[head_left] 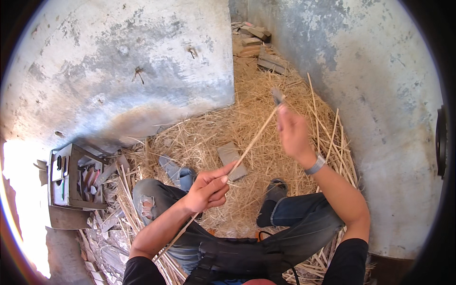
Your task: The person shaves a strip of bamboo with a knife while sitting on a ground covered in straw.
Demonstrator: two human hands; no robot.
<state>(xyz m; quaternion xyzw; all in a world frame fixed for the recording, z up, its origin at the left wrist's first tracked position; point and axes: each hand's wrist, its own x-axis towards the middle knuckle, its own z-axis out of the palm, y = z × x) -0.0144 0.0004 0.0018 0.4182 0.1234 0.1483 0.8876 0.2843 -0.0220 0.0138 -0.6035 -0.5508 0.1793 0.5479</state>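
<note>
One bare left hand (207, 191) was closed, pinching a long, thin, straw-coloured strip (259, 134) between thumb and fingers; the right hand (293, 132), blurred, was curled around a grey, blade-like tool (277, 96) near the strip's upper end. Below the strip lay a flat, grey, rectangular block (227, 154) among pale, loose shavings (199, 135), with mottled grey-and-white walls (118, 57) beyond.

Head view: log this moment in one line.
left hand: grips thin strip; right hand: holds blurred tool near strip's far end; below: pale shavings
</note>
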